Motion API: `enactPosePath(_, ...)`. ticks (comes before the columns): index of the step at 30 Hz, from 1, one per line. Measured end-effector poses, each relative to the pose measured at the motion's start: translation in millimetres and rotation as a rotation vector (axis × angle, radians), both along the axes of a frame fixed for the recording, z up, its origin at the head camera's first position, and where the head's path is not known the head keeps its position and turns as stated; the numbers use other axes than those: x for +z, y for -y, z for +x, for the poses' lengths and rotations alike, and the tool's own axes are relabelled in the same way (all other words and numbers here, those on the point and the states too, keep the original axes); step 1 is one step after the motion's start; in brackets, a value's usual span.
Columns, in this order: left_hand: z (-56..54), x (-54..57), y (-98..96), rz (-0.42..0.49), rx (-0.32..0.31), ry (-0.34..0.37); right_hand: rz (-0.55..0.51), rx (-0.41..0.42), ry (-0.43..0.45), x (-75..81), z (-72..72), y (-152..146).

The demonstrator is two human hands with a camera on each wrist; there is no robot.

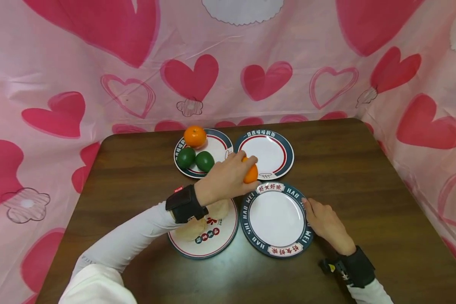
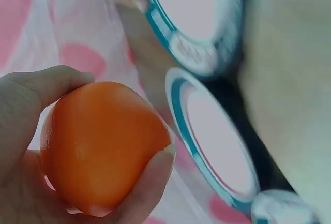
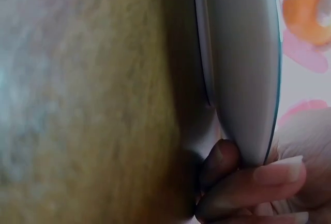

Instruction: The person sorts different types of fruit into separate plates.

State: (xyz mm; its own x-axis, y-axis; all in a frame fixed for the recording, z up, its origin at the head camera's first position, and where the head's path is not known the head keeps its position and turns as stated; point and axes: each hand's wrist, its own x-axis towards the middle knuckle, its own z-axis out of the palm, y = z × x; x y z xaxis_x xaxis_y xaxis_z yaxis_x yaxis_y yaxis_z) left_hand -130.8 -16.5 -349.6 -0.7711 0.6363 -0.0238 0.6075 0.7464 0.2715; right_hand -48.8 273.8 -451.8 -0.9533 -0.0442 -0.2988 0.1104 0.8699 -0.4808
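Observation:
My left hand (image 1: 226,175) grips an orange (image 1: 251,172), thumb and fingers curled round its sides. In the left wrist view the fruit's smooth skin fills the grasp. It overlaps the gap between the far right plate (image 1: 266,153) and the near right plate (image 1: 277,217), a white plate with a dark, lettered border. At that near plate's right rim, my right hand (image 1: 328,221) pinches the edge. The right wrist view shows curled fingertips (image 3: 279,175) against the rim and underside.
On the far left plate (image 1: 218,145) sit another orange (image 1: 195,137) and two round green fruits (image 1: 186,158). The near left plate (image 1: 222,240) bears pale round pieces (image 1: 191,230), partly covered by my left wrist. A heart-patterned cloth (image 1: 224,101) hangs behind the wooden table (image 1: 137,169).

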Motion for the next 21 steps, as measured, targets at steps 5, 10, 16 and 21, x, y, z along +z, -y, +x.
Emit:
enactPosePath(5, 20.4, -4.8, -38.7, -0.106, -0.144, -0.026, -0.006, 0.001, 0.007, -2.0, -2.4, -1.9)
enactPosePath(10, 39.5, -21.4, -67.1, -0.185, -0.281, -0.028, -0.006, -0.001, 0.023, -2.2, -3.0, -2.5)
enactPosePath(16, 56.8, -44.5, -80.8, -0.255, -0.370, -0.045, -0.013, 0.000, -0.011, -2.3, -3.0, -2.5)
enactPosePath(21, 62.4, -55.8, -83.9, -0.275, -0.402, -0.069, -0.019, -0.008, -0.021, -2.4, -2.3, -2.8)
